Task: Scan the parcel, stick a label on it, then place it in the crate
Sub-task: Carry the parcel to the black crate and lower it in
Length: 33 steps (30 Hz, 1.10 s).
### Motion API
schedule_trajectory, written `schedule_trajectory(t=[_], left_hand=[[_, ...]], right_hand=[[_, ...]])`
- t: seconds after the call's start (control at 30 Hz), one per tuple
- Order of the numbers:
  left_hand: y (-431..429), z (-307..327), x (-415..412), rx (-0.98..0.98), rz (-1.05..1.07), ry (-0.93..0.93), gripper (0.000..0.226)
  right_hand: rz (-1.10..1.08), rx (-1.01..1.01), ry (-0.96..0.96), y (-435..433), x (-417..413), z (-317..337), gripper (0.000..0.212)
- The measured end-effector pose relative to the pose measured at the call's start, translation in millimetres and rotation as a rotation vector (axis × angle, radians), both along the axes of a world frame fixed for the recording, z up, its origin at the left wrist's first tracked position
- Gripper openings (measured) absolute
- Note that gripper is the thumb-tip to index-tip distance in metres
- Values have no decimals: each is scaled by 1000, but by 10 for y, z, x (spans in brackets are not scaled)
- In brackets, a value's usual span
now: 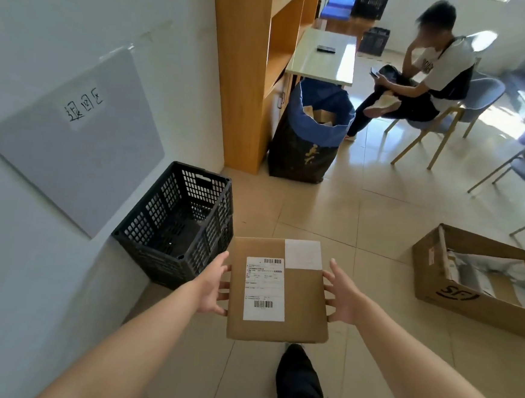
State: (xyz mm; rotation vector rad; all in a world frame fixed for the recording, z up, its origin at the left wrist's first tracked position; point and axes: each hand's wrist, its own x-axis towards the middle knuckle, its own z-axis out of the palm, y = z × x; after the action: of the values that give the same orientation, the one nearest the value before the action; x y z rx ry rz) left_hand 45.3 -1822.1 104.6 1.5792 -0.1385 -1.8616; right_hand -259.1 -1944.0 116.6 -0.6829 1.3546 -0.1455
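Note:
A flat brown cardboard parcel (303,302) is held level in front of me, above the tiled floor. It carries a white shipping label (265,288) with barcodes and a blank white sticker (303,254) at its far right corner. My left hand (213,284) grips the parcel's left edge and my right hand (341,294) grips its right edge. A black plastic crate (177,223) stands on the floor against the wall, just left of the parcel; its inside looks empty.
An open cardboard box (481,279) with packages lies on the floor to the right. A black bag with a blue liner (310,133) stands by a wooden shelf (250,56). A seated person (421,76) and chairs are at the far right. My foot (297,374) is below the parcel.

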Motion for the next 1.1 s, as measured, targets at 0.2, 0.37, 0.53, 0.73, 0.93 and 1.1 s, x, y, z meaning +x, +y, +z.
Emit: schedule_trajectory(t=[0.2,0.37,0.53,0.73,0.93,1.1], left_hand=[[-851,-43,299,6,92,-8,76],[-1579,59,543,18,271,-20,77],[-2019,84,772,6,470,-29,78],[-2116,67,1170,44,697,-54,83],[-2247,-100,1732,43,838,-46,83],[-2411,-260,2195,40,918,13,77]], right_hand=[[122,16,1,-1223,446,-150,84],[306,44,-11,-2397,995,-17,89],[461,27,-14,-3278,1671,143,87],[659,50,-15,-3734,2674,186,87],[829,27,0,-4000,3614,151,70],[878,3,63,-4182,4312,61,68]])
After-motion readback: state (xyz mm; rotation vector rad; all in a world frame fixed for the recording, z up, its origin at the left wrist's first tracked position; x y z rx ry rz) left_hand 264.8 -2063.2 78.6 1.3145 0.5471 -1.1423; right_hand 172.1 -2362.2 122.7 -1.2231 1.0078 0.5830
